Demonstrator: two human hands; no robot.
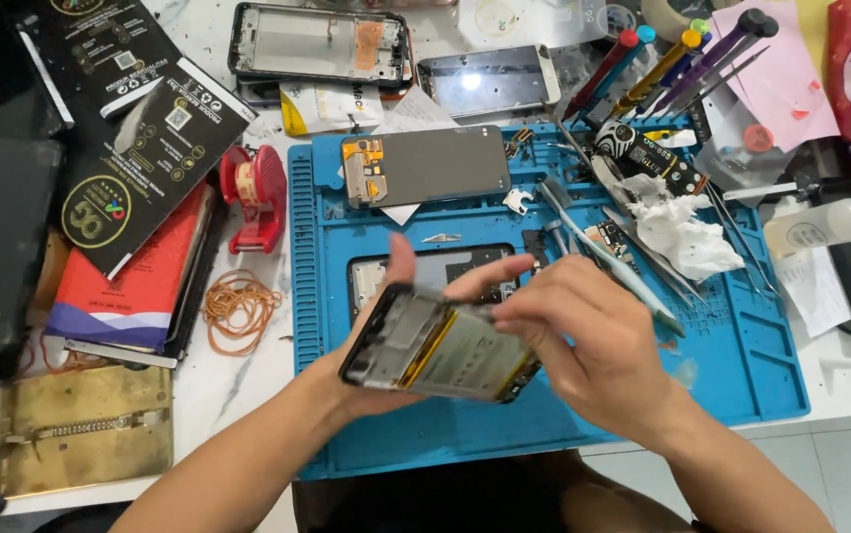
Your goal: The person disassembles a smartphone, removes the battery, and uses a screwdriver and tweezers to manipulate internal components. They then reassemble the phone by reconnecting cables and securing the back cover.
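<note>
Opened phone [437, 350] is up off the blue mat [741, 375], centre frame, tilted, its insides showing. Risk here: it's only pinched at the edges, so a slip could drop it onto the second phone [425, 271] lying right below. Left hand [386, 326] is curled around the left end, thumb up behind it. Right hand [583, 341] is nearly closed, fingertips pressing on the upper right edge, a thin tool [608, 259] clamped in it.

I have one head-worn view only. It looks steeply down from close range onto the blue work mat [751, 375], centred in the frame, with the table's near edge at the bottom.
</note>
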